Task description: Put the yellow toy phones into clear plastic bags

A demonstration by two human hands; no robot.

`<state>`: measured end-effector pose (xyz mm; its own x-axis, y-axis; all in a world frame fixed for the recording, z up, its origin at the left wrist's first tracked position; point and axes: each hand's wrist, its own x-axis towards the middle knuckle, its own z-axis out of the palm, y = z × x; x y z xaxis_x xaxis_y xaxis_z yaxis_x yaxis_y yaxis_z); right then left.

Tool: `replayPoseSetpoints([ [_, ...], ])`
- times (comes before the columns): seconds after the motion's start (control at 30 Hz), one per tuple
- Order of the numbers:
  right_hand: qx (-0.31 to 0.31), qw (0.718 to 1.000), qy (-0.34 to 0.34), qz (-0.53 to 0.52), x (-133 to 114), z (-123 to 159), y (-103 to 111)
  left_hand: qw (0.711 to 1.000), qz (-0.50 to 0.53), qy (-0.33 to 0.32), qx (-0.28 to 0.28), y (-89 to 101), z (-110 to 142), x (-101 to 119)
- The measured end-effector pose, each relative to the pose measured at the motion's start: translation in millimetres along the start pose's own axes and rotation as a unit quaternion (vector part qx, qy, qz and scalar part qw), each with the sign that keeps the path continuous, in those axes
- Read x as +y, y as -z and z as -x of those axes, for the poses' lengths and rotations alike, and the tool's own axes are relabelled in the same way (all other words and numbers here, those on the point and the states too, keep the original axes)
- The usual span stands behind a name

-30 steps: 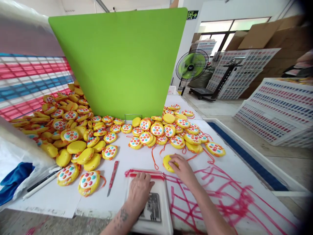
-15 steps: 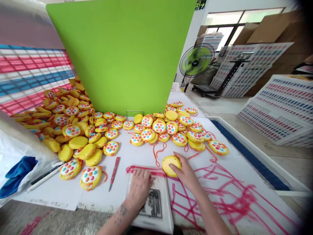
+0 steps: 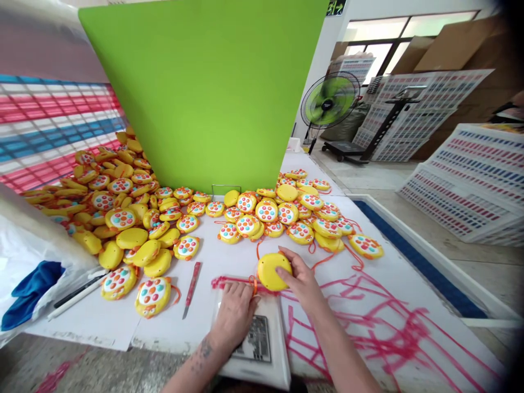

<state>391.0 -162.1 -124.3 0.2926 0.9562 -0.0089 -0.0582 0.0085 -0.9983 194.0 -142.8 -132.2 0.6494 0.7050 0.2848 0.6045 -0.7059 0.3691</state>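
Observation:
In my right hand [image 3: 301, 281] is a round yellow toy [image 3: 273, 272], plain back turned up, thumb pressed on it and fingers behind its rim. An orange cord [image 3: 254, 284] hangs from the toy's left side, close to my left index finger. My left hand [image 3: 236, 308] rests with bent fingers at the top of a clear plastic packet [image 3: 278, 338], where a bundle of pink strips [image 3: 219, 281] lies. Its fingertips are partly hidden, so what they hold is unclear. A dark printed picture [image 3: 260, 338] shows under the packet's plastic beside my left wrist.
A red-handled craft knife [image 3: 192, 286] lies left of the packet, blade towards me. Similar toys [image 3: 301, 232] are heaped behind and at the left [image 3: 131, 237]. Loose pink strips [image 3: 380, 344] spread to the right. A green board [image 3: 200, 98] stands at the back.
My right hand has brought the yellow toy a little left and nearer my left hand. Its orange cord now shows by the left fingers. The left hand has hardly moved.

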Motion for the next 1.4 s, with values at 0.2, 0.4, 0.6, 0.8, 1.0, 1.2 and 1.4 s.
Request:
replayPoseSetpoints([
  [0.2, -0.051, 0.994, 0.026, 0.098, 12.7, -15.1, -21.1, 0.997, -0.004, -0.056, 0.061, -5.7, 2.8, -3.9],
  [0.4, -0.174, 0.972, 0.020, 0.159, 2.2, -11.7, -39.6, 0.987, 0.032, -0.040, 0.149, 2.8, 4.7, -2.9],
  [0.6, -0.218, 0.955, 0.069, 0.190, -2.0, -4.6, -47.6, 0.985, 0.021, -0.036, 0.167, 6.7, 2.0, -2.9],
  [0.8, -0.058, 0.960, 0.040, 0.270, 0.5, -3.7, -15.3, 0.991, 0.003, 0.022, 0.129, 10.7, 2.6, 0.3],
  [1.0, -0.108, 0.951, 0.015, 0.291, 3.3, 12.3, -18.7, 0.993, 0.051, 0.028, 0.106, 12.9, -0.1, 0.4],
  [1.2, -0.068, 0.927, 0.026, 0.368, 5.8, 19.9, -31.9, 0.986, 0.159, 0.044, 0.012, 29.5, -3.0, -4.4],
  [1.4, -0.011, 0.937, 0.032, 0.348, -12.1, 27.6, -41.6, 0.980, 0.177, 0.068, -0.061, 49.3, -8.5, -2.8],
])
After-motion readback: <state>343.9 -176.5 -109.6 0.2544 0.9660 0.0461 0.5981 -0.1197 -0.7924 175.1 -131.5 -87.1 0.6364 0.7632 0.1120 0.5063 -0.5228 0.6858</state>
